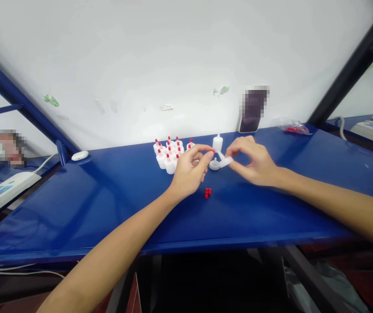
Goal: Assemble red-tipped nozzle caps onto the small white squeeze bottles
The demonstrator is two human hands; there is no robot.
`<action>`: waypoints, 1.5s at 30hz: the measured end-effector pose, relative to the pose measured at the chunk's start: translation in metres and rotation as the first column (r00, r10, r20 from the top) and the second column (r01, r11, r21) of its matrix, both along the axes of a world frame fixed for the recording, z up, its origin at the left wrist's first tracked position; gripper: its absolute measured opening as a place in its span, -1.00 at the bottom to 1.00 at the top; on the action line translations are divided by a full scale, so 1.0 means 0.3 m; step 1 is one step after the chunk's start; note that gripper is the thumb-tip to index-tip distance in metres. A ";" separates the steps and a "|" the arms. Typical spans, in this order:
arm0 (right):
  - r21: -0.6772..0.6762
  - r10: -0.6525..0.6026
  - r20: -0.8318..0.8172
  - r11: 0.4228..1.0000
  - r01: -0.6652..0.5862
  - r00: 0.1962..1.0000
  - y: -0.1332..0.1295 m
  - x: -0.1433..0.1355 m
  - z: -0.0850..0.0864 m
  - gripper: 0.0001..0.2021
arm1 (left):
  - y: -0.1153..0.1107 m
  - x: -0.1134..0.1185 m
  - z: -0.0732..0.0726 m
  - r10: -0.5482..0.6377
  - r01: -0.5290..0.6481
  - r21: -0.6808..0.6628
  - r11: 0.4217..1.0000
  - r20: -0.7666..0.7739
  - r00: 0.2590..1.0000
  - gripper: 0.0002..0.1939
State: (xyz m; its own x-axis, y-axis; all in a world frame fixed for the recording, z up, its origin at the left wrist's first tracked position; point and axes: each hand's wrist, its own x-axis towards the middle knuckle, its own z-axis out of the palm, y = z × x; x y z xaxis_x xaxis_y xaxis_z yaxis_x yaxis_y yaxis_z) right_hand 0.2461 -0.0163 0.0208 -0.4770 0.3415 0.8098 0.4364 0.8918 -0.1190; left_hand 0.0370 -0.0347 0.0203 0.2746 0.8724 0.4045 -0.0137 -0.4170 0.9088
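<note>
Between the thumb and index finger of my left hand (189,170) is a small red cap (213,151). My right hand (254,161) pinches a white nozzle lid (226,161) by its rim, its spout tilted toward the red cap. Close by, another white nozzle lid (214,164) rests on the table. Just behind stands a white squeeze bottle (218,143) with a bare spout. Left of my left hand, several white bottles (170,164) with red tips stand in a tight group, partly hidden by that hand. Several loose red caps (207,193) lie clustered in front.
The blue table (108,208) meets a white wall (141,65). A phone (253,111) leans on the wall. A clear plastic bag (294,127) with red contents lies at the back right, a white earbud case (80,155) at the left. Metal posts flank both sides.
</note>
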 end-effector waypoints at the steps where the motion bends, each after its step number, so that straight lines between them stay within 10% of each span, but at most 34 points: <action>1: 0.025 0.004 0.030 1.000 -0.005 1.000 -0.005 -0.003 -0.003 -0.92 | 0.002 0.000 -0.001 -0.007 0.008 -0.012 1.000 0.014 1.000 -0.79; 12: -0.004 -0.059 -0.031 0.998 0.059 0.998 -0.031 -0.007 -0.022 -0.92 | -0.018 0.001 0.008 0.181 -0.177 0.230 0.957 0.001 0.983 -0.80; 34: -0.072 0.064 0.064 0.996 -0.060 0.996 -0.031 -0.012 0.001 -0.86 | -0.011 -0.025 0.016 0.134 -0.119 0.193 0.974 -0.067 0.989 -0.75; 45: -0.136 0.126 0.141 0.985 -0.107 0.982 -0.020 -0.010 -0.011 -0.86 | -0.002 -0.041 -0.023 0.218 -0.028 0.503 0.864 -0.322 0.921 -0.71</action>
